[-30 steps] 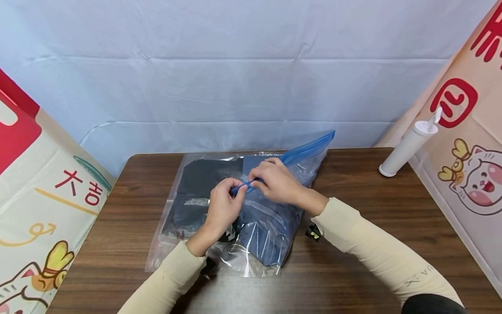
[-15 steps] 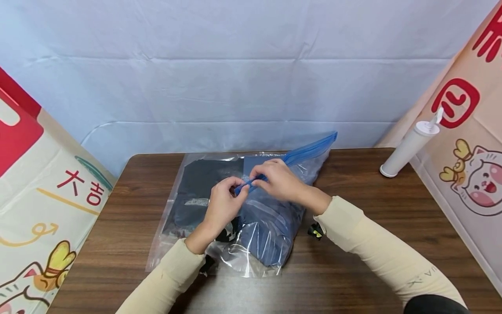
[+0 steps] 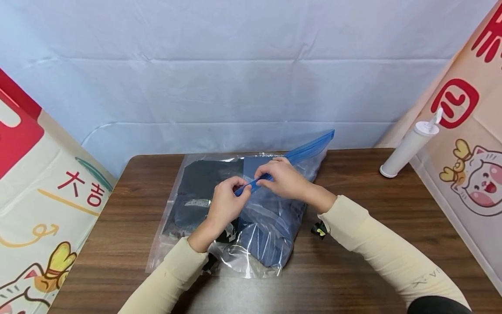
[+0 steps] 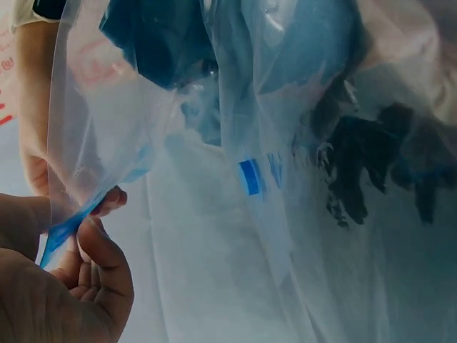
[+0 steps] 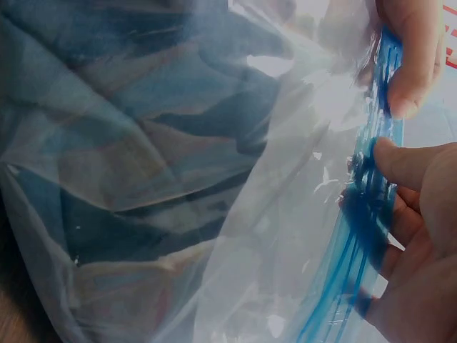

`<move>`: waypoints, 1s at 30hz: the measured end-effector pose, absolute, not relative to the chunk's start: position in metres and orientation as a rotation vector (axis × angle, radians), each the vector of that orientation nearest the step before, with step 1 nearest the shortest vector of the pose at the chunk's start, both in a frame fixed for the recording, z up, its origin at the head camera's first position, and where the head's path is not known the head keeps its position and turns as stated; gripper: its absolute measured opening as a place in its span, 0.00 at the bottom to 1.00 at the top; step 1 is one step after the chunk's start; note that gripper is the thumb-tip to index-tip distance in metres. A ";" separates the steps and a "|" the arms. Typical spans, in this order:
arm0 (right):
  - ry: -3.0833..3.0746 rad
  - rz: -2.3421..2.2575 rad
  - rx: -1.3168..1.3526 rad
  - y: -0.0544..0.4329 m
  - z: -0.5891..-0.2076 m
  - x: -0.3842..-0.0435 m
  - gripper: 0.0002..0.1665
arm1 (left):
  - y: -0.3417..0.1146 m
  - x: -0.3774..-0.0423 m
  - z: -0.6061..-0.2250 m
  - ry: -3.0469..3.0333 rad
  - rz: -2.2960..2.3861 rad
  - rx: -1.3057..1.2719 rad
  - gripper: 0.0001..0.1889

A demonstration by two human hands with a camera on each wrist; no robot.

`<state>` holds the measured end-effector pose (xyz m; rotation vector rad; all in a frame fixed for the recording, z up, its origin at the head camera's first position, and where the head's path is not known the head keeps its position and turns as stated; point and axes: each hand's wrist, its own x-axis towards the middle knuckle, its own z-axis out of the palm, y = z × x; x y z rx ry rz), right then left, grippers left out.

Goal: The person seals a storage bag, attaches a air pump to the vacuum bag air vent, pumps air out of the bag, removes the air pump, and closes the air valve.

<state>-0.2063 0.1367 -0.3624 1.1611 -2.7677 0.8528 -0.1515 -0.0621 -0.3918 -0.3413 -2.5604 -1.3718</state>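
Clothes of dark blue [image 3: 268, 235] lie inside a clear plastic bag [image 3: 252, 269] at the middle of the brown table [image 3: 333, 283]. The bag's blue strip [image 3: 307, 148] slants from near left to far right. The left hand [image 3: 227, 201] pinches its near left end between thumb and fingers, and the right hand [image 3: 285, 179] grips the strip just beside, farther right. To the left, black clothes [image 3: 208, 179] lie under clear plastic; whether that is the same bag cannot be told. A white tube [image 3: 408, 148] with a handle on top stands at the table's far right.
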 end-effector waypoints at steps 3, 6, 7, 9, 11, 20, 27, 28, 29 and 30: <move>-2.768 0.863 1.158 0.136 -0.362 -0.206 0.04 | -0.061 -0.151 -0.392 -2.574 -1.349 -0.328 0.03; -2.765 0.873 1.157 0.136 -0.363 -0.206 0.04 | -0.061 -0.151 -0.391 -2.584 -1.334 -0.318 0.04; -2.764 0.874 1.156 0.136 -0.363 -0.205 0.04 | -0.060 -0.151 -0.391 -2.587 -1.330 -0.316 0.04; -2.761 0.879 1.148 0.135 -0.364 -0.205 0.04 | -0.060 -0.151 -0.391 -2.588 -1.324 -0.313 0.04; -2.750 0.873 1.142 0.134 -0.365 -0.205 0.04 | -0.060 -0.151 -0.391 -2.582 -1.316 -0.310 0.04; -2.681 0.693 1.101 0.127 -0.371 -0.202 0.02 | -0.058 -0.152 -0.397 -2.500 -1.270 -0.332 0.05; -2.756 0.817 1.072 0.130 -0.366 -0.204 0.03 | -0.062 -0.155 -0.399 -2.534 -1.328 -0.324 0.04; -2.767 0.841 1.070 0.131 -0.366 -0.205 0.03 | -0.063 -0.155 -0.399 -2.547 -1.337 -0.329 0.05; -2.777 0.861 1.068 0.132 -0.366 -0.206 0.03 | -0.064 -0.155 -0.398 -2.561 -1.341 -0.336 0.05; -2.782 0.878 1.072 0.133 -0.366 -0.206 0.03 | -0.064 -0.154 -0.397 -2.573 -1.345 -0.343 0.05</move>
